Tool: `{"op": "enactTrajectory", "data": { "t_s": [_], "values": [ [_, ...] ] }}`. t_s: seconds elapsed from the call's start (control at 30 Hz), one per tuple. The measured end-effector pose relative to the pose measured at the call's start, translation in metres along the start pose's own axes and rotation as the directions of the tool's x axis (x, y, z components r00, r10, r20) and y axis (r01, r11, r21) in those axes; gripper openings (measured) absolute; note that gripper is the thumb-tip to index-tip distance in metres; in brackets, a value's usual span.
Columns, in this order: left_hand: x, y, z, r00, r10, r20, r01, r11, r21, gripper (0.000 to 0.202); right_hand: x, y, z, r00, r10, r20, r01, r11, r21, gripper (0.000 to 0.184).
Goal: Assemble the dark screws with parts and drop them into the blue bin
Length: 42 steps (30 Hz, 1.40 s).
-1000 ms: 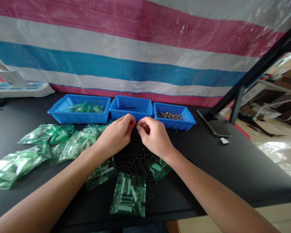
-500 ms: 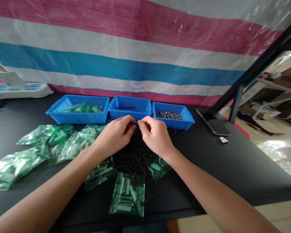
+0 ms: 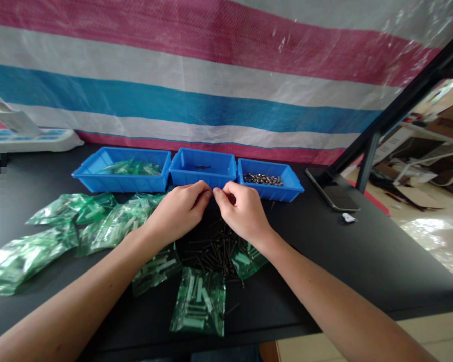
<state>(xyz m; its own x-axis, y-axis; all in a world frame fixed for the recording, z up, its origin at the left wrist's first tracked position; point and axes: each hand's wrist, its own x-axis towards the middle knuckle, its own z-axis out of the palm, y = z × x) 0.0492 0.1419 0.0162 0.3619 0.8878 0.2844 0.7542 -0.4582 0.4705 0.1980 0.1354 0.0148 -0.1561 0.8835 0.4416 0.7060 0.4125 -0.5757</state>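
My left hand and my right hand meet fingertip to fingertip above a pile of black screws on the black table. Both hands are closed in a pinch on a small dark part that is too small to name. They hover just in front of the middle blue tray, which holds a few dark pieces. The right blue tray holds small metal nuts. The left blue tray holds green bags.
Several green plastic bags of white parts lie spread over the table's left and front, one near the front edge. A phone and a small white piece lie at the right. A striped tarp hangs behind; a black frame post stands at right.
Both hands have dropped slightly and closed together, the fingertips now touching. Nothing else on the table has moved.
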Motion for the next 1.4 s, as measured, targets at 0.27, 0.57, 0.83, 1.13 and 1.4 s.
{"op": "enactTrajectory", "data": {
  "t_s": [0.27,0.57,0.83,1.13,1.4],
  "values": [
    [0.0004,-0.0024,0.0029,1.0,-0.002,0.024,0.003,1.0,-0.017,0.027,-0.0007,0.0014,0.001,1.0,-0.017,0.019,0.016,0.999,0.052,0.015],
    [0.0011,-0.0037,0.0034,1.0,0.002,0.017,-0.002,1.0,-0.013,0.027,-0.0012,0.0008,0.0016,0.999,-0.047,0.026,0.045,0.997,0.055,0.012],
    [0.0011,-0.0036,0.0034,1.0,-0.004,0.0,0.004,1.0,0.001,0.026,-0.0002,0.0012,0.0006,0.998,-0.062,0.016,0.061,0.996,0.059,0.011],
    [0.0014,-0.003,0.0022,1.0,-0.011,0.0,0.011,1.0,0.01,0.026,-0.0003,0.0015,0.0015,0.999,-0.039,-0.005,0.039,0.997,0.067,0.009],
    [0.0007,0.0001,0.0022,0.999,-0.039,-0.032,0.039,0.999,-0.024,0.024,0.0004,0.0016,-0.0001,0.999,-0.036,-0.002,0.036,0.998,0.042,0.015]
  ]
}}
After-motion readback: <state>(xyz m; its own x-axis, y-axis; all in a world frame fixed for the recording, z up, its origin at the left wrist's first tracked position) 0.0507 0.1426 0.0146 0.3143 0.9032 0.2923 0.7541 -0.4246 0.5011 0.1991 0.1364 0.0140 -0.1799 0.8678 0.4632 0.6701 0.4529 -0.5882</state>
